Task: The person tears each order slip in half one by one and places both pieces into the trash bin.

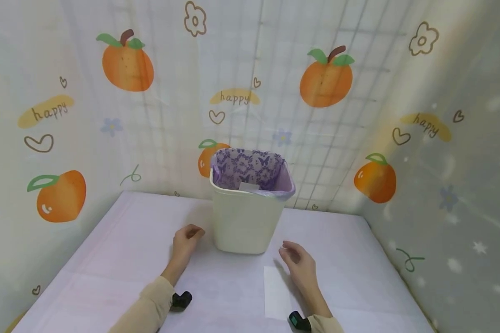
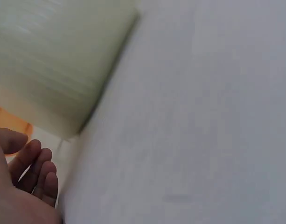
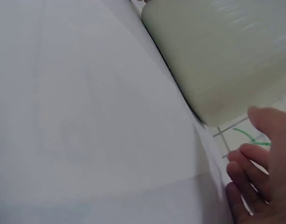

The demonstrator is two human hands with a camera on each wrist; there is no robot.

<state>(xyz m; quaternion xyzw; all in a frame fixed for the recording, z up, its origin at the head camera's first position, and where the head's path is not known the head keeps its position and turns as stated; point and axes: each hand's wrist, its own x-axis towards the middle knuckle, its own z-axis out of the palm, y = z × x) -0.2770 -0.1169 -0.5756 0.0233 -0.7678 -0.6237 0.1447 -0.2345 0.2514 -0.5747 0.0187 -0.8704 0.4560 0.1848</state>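
Note:
A cream wastebasket (image 1: 246, 222) stands upright on the table, lined with a purple bag (image 1: 250, 166) with a butterfly and flower print, its edge folded over the rim. Inside it shows a pale flat piece (image 1: 248, 187). To its left my left hand (image 1: 186, 238) hovers near the side, fingers loosely bent and holding nothing; the left wrist view shows that hand (image 2: 28, 177) beside the wastebasket's wall (image 2: 54, 60). On the other side, my right hand (image 1: 301, 268) is half curled with nothing in it, above the edge of a white paper sheet (image 1: 276, 296).
The table (image 1: 121, 263) has a pale cloth cover and ends just behind the wastebasket. A curtain (image 1: 166, 125) printed with oranges surrounds it at the back and sides, with a wire grid showing through. A black wrist camera (image 1: 180, 301) sits at the left cuff.

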